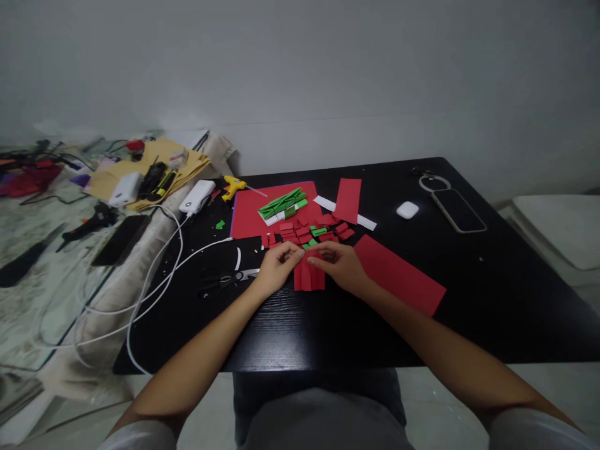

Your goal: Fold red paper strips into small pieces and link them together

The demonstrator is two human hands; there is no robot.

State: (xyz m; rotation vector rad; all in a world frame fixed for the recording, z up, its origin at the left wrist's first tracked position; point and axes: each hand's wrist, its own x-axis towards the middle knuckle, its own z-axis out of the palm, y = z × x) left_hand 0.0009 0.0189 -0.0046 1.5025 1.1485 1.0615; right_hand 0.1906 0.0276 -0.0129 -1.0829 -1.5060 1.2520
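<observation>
Between my two hands is a creased piece of red paper (309, 278) with lengthwise folds. My left hand (280, 265) pinches its upper left edge, and my right hand (341, 265) pinches its upper right side. Just beyond my fingertips lies a pile of small folded red paper pieces (300, 232), with a few green folded pieces (319, 231) among them. A flat red paper sheet (398, 275) lies partly beneath my right forearm. Scissors (241, 275) with dark handles rest beside my left hand, their blades pointing towards it.
Farther back are a large red sheet (246, 215), pleated green paper (282, 203), a red strip (348, 200) and a yellow glue gun (233, 187). A white power bank (197, 195) trails cables at left. A white case (407, 210) and phone (458, 210) lie right.
</observation>
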